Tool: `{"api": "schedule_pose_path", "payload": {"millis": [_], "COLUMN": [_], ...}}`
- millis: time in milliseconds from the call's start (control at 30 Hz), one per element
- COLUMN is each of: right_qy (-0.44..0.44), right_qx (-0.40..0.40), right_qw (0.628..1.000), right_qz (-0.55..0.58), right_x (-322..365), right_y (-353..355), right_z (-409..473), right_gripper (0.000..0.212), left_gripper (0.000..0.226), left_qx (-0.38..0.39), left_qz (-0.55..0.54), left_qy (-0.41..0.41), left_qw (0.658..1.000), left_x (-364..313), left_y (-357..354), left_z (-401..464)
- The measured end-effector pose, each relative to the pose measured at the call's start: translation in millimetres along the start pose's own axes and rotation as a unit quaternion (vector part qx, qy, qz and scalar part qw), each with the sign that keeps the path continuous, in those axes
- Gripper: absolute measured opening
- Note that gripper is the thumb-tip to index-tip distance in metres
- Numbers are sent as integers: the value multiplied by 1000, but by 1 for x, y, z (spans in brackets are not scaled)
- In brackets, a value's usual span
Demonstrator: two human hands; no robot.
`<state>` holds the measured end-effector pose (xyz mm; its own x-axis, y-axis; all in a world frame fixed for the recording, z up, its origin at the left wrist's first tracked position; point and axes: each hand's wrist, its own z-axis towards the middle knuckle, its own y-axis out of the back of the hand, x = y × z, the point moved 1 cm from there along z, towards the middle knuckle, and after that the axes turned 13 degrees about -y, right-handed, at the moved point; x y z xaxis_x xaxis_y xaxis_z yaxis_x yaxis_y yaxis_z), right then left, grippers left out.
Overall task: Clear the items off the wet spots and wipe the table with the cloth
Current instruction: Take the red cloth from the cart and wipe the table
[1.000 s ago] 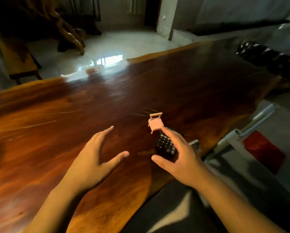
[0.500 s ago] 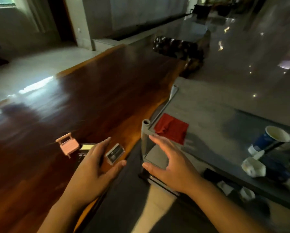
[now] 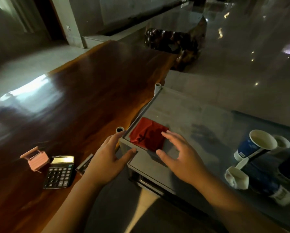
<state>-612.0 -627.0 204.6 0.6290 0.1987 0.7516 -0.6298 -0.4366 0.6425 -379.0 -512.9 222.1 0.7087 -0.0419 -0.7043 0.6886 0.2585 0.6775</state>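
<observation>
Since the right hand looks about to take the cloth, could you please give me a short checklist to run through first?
1. Right hand empty and open: ok.
2. Left hand empty: ok.
3. Cloth uncovered on the grey cart: ok.
4. Right hand touching the cloth: cannot tell; it looks just above.
5. Table cleared: not ok; calculator, pink toy chair and a small dark item lie there.
6. Wet spots located: cannot tell.

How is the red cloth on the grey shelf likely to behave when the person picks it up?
The red cloth will probably flop and drape, since it already lies rumpled with creases. It looks thin, so likely light. On the smooth grey shelf it may slide before it lifts. The right hand hovers open above it.
</observation>
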Motion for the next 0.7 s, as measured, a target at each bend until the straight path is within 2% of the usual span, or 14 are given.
{"api": "schedule_pose_path", "payload": {"millis": [200, 300, 400, 533, 700], "right_qy": [-45, -78, -110, -151, -193], "right_qx": [-46, -61, -84, -124, -121], "right_qw": [998, 994, 990, 980, 974], "right_qz": [28, 37, 39, 22, -12], "right_x": [-19, -31, -42, -50, -59], "right_y": [-14, -24, -35, -48, -60], "right_z": [46, 75, 104, 134, 163], "right_gripper": [73, 62, 42, 36, 37], "left_gripper": [70, 59, 54, 53, 52], "left_qx": [46, 65, 91, 144, 207], "left_qz": [12, 18, 41, 62, 90], "left_qy": [-28, -38, -37, -43, -44], "left_qw": [998, 997, 994, 987, 973], "left_x": [39, 72, 104, 134, 151], "left_y": [-12, -17, -24, -41, -69], "left_z": [57, 93, 129, 173, 211]}}
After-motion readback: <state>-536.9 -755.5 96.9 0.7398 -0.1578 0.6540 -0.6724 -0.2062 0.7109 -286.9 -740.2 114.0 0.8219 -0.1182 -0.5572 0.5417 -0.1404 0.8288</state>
